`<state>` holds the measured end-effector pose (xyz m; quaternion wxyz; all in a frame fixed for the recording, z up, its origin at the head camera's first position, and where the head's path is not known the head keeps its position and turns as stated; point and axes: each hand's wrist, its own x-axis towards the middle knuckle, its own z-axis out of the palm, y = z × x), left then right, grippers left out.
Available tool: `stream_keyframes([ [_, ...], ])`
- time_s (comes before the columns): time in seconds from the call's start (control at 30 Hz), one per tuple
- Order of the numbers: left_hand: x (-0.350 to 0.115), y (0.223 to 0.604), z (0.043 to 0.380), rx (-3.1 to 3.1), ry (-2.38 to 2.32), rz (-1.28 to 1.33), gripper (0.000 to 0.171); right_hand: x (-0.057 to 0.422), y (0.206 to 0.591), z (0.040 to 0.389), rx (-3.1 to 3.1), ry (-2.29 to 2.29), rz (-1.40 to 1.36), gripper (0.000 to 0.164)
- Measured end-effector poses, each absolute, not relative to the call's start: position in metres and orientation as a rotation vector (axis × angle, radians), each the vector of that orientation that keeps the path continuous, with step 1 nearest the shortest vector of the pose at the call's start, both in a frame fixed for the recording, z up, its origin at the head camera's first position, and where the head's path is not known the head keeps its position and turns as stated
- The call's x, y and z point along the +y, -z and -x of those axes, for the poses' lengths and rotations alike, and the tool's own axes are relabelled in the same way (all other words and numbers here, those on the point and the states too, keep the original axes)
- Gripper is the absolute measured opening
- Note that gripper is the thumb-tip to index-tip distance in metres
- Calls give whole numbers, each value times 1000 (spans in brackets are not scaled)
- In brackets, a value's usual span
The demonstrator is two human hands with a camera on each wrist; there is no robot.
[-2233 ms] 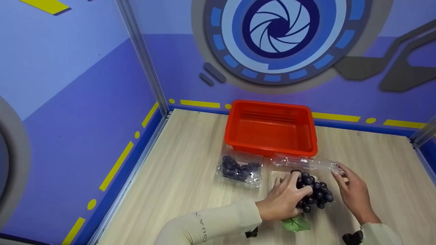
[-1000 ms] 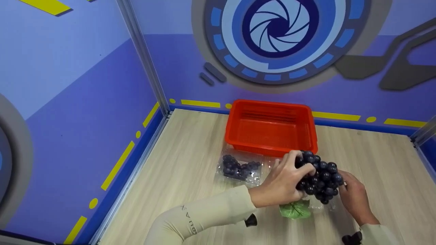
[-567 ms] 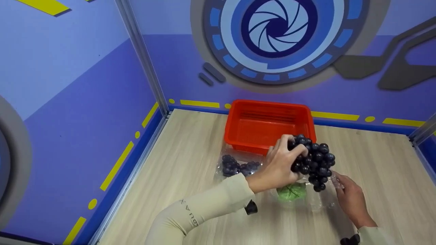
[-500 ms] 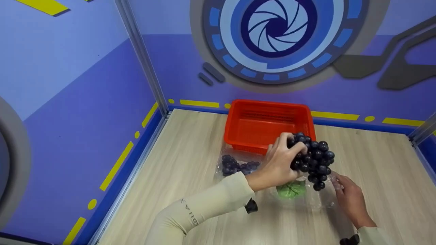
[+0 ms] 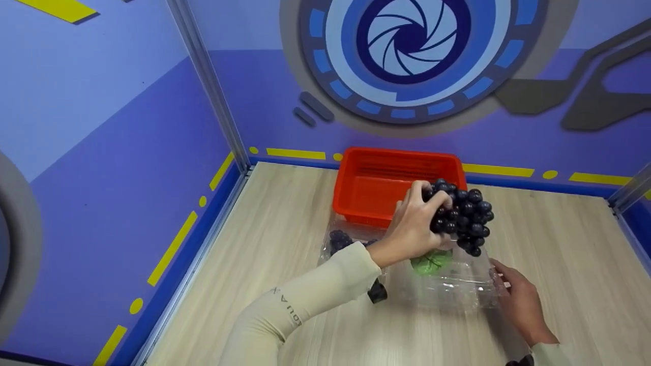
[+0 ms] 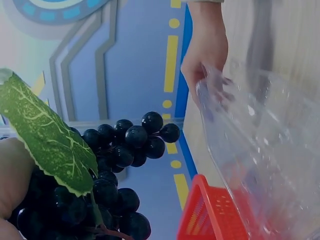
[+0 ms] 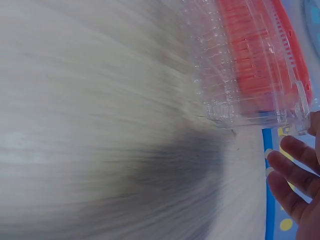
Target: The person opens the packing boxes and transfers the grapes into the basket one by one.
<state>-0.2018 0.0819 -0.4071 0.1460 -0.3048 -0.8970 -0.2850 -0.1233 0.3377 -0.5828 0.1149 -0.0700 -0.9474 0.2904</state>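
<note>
"Black, shiny, round grapes in one big bunch (image 5: 463,218) are up in the air. Who has them?"

"The person's left hand (image 5: 414,221) does. Its fingers curl round one side of the bunch. A green leaf (image 5: 431,262) hangs just under that hand, above a clear plastic box (image 5: 457,287)."

"And the right hand (image 5: 521,300)?"

"It pinches the corner of the clear plastic box. The right wrist view shows three of its fingers held out, a little apart."

"So where is the bunch now?"

"Over the box, and just this side of a red plastic basket with little holes (image 5: 363,219). It isn't inside either one. How high up it is, nobody can tell."

"Which step is that?"

"It looks like the taking-out step, nearly done, since the grapes seem to be clear of the box."

"And what does the next move need?"

"Most likely the left hand should go forward, lift the bunch past the basket's rim and let go softly. The right hand should hold the box still, so the leaf doesn't catch."
</note>
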Motion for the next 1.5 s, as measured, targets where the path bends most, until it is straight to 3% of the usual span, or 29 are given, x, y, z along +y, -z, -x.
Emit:
stream_keyframes([
  [0.9,101,445,291,-2701,685,612,50,342,583,117,-2854,-840,214,46],
  [1.37,118,471,310,-2742,548,562,51,344,594,108,-2815,-974,187,40],
  [1.5,117,479,315,-2752,525,550,50,340,594,105,-2888,-1034,288,51],
])
